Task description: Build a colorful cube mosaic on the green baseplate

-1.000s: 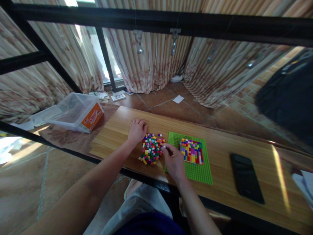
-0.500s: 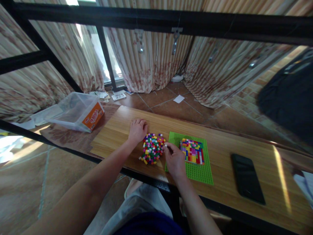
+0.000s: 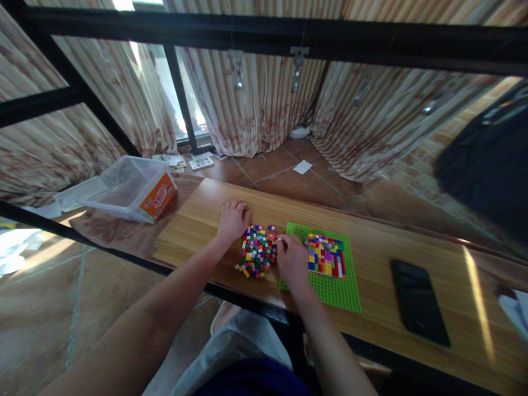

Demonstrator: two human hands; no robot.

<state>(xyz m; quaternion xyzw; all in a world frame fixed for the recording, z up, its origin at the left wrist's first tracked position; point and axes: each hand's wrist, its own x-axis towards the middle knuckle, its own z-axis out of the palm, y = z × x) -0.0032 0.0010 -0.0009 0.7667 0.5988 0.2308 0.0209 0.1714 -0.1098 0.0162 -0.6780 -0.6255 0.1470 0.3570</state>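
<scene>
A heap of small coloured building bricks (image 3: 259, 252) lies on the wooden bench top. My left hand (image 3: 233, 221) rests on the wood at the heap's upper left edge, fingers loosely bent and apart, holding nothing that I can see. At the heap's right side, my right hand (image 3: 292, 258) pinches a tiny white brick (image 3: 280, 238) between thumb and fingertips. Under and beyond that hand lies a green studded baseplate (image 3: 336, 297). It carries a rectangular patch of multicoloured bricks (image 3: 326, 256), set in rows; the hand hides part of the plate's left side.
A black phone (image 3: 419, 301) lies on the bench (image 3: 375, 275) at the right. To the left stands a clear plastic bin (image 3: 124, 190) with an orange label. A black metal bar (image 3: 264, 33) crosses above, before striped curtains (image 3: 256, 104).
My right hand has shifted slightly left and away from me, its fingers turning more closed over the white brick. My left hand stays where it was.
</scene>
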